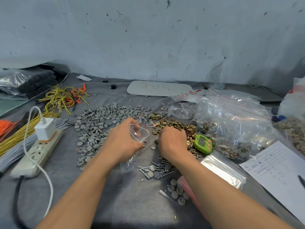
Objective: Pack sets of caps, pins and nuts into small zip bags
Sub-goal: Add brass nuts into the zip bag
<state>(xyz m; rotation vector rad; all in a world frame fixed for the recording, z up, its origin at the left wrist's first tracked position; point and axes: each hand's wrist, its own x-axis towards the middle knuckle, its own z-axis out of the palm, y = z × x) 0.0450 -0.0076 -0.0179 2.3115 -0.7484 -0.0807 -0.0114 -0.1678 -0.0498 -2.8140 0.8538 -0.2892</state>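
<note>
My left hand (123,140) grips a small clear zip bag (139,132) with a red strip at its mouth, which is held open; its lower part hangs down towards the table. My right hand (172,141) lies knuckles up, fingers curled down into the brass nuts (177,125); what the fingertips hold is hidden. A broad heap of grey caps (102,119) spreads behind and left of my left hand. Silver pins (156,169) lie in a loose pile between my forearms, with a few caps on top.
A green digital counter (202,144) sits right of my right hand. Filled clear bags (234,123) pile up at the right, with a stack of empty zip bags (222,171) and a paper sheet (279,172). A power strip (37,151), charger and wire bundles (64,98) occupy the left.
</note>
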